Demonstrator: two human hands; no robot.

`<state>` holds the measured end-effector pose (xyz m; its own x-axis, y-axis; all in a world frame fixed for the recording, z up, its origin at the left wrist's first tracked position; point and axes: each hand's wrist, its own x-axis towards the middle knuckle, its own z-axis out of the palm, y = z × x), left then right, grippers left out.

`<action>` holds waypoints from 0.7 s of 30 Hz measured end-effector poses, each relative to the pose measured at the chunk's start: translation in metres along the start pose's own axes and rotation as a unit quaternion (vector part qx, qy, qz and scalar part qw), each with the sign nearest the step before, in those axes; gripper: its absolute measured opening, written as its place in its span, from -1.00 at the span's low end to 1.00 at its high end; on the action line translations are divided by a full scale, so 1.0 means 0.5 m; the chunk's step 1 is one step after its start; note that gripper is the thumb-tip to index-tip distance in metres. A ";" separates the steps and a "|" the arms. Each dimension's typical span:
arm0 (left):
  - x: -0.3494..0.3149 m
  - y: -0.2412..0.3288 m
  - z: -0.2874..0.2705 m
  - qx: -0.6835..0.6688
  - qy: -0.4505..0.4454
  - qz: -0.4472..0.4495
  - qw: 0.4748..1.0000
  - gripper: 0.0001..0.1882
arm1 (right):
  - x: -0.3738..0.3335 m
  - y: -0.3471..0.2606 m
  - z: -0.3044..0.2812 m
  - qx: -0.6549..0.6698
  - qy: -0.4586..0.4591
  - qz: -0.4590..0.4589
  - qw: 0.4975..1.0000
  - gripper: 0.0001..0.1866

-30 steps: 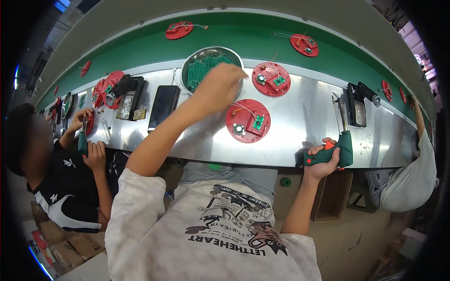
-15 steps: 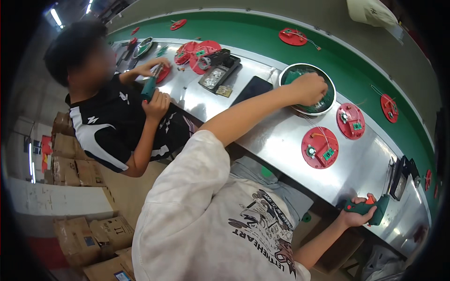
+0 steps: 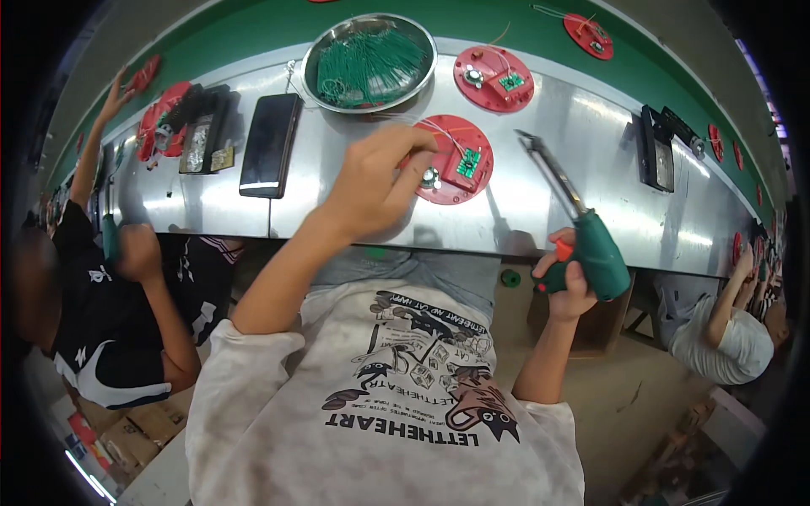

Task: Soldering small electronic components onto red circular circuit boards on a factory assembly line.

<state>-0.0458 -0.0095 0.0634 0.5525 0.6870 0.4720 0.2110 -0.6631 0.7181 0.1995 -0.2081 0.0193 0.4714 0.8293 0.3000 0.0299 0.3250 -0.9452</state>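
My left hand [image 3: 377,180] hovers over the left edge of a red round plastic plate [image 3: 475,190] on the metal bench. Its fingers are curled together, and what they pinch, if anything, is hidden. The plate carries a small green circuit board [image 3: 468,164], a silver round part [image 3: 430,178] and thin wires. My right hand [image 3: 569,282] grips a green soldering gun [image 3: 601,257] with an orange-red trigger, its metal tip pointing up and left, apart from the plate. Beyond the plates stands a steel bowl [image 3: 308,84] of green wires [image 3: 371,69].
Another red plate [image 3: 494,78] lies behind, and one more [image 3: 588,36] on the green strip. A black phone [image 3: 270,145] lies left, near a black soldering-iron stand [image 3: 207,131]. Another black stand [image 3: 656,150] is at right. Co-workers sit left [image 3: 110,337] and right [image 3: 717,337].
My left hand has left the wire bowl and come over the nearer red plate. My right hand has raised the soldering gun toward the plates. The view has turned right.
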 end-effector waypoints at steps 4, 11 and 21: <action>-0.030 -0.011 0.051 -0.029 0.002 -0.093 0.995 -0.91 | -0.025 -0.024 0.022 -0.066 -0.044 0.074 0.994 -0.49; -0.025 -0.054 0.092 0.046 0.031 0.007 0.998 -0.93 | -0.037 -0.021 0.012 -0.075 -0.106 0.115 0.985 -0.59; -0.023 -0.065 0.107 0.067 0.048 0.027 0.996 -0.92 | -0.030 -0.022 0.027 -0.066 -0.093 0.121 0.986 -0.61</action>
<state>-0.0158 -0.0116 0.0074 0.4869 0.6708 0.5594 0.2922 -0.7287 0.6194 0.1803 -0.2177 0.0270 0.3100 0.9482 0.0696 0.0559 0.0549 -0.9969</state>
